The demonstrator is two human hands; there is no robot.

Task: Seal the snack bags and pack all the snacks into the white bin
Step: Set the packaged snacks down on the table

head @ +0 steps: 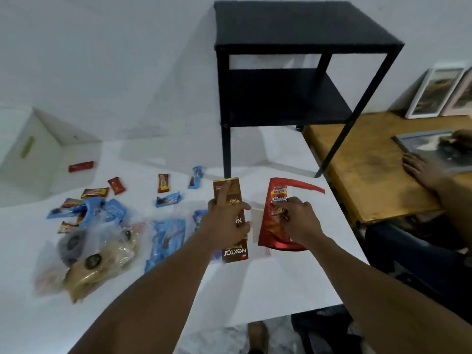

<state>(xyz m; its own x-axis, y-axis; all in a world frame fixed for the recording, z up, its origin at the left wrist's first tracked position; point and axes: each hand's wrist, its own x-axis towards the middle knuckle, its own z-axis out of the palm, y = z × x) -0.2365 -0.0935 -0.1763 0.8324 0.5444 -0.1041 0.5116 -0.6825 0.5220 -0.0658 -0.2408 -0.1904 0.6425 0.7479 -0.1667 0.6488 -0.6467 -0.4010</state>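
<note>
Head camera, looking down at a white table [281, 284]: I see my left hand [227, 221] wrapped around a tall brown Nextar snack box [233, 249], index finger stretched along its top, while my right hand [297, 222] pinches a small red wrapped snack [278, 212] against a flat red foil snack pouch [274, 233] lying just beside the box. Small red and blue wrapped snacks [168, 199] lie scattered to the left, near clear plastic bags of biscuits [102, 254]. An open white bin [38, 154] sits at far left, holding 1 red bar [81, 166].
</note>
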